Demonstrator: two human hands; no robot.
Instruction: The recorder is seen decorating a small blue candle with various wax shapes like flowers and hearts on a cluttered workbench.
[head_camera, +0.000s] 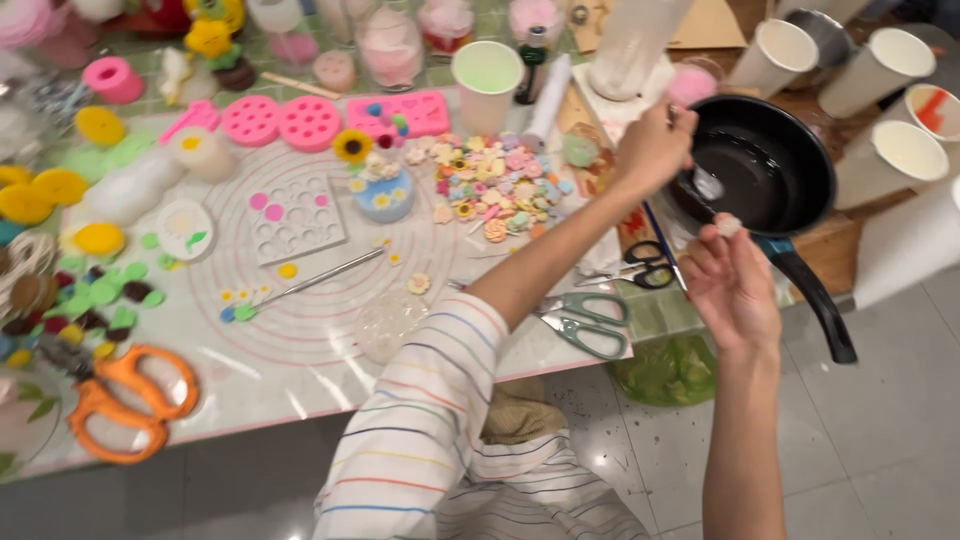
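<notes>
A left hand (655, 150) grips a spoon (705, 183) inside the black pan (765, 165); beside the pan's handle, right hand (732, 285) fingertips pinch a small pale lump (728, 226) – stirring seemingly underway

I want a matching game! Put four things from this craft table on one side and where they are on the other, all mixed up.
Things:
1. black frying pan
2. orange scissors
3. green-handled scissors
4. pale green cup

Places:
A. near the table's front edge, right of the striped sleeve
B. at the back of the table, behind the pile of little flowers
C. at the right end of the table, handle sticking out over the floor
D. near the front left corner

Pairs: 1-C, 2-D, 3-A, 4-B
</notes>
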